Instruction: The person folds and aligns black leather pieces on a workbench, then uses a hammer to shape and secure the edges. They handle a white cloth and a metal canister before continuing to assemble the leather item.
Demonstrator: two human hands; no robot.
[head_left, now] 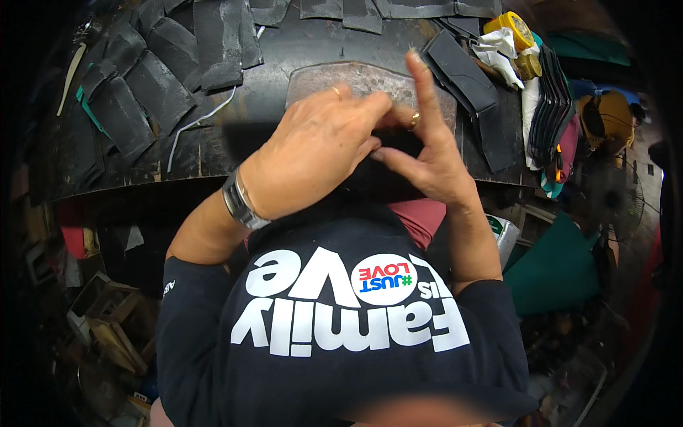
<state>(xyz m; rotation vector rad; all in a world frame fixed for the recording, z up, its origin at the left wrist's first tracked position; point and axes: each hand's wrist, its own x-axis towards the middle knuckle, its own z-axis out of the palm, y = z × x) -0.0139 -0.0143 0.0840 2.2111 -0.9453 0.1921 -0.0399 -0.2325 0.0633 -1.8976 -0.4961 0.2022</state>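
Toward the far right of my dark table [306, 44] I have a yellow tub [508, 31], with a crumpled white cloth [499, 60] just beside it and a small brownish jar [529, 66] near that. On my left, a thin white cord [206, 117] lies bent. Low on my right is a green sheet [555, 270]; beyond it stands perhaps a fan [617, 199], too dim to be sure. Wooden frames [117, 320] lie low on my left.

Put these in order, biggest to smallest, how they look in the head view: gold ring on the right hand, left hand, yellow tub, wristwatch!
1. Left hand
2. Yellow tub and wristwatch: too alike to rank
3. Gold ring on the right hand
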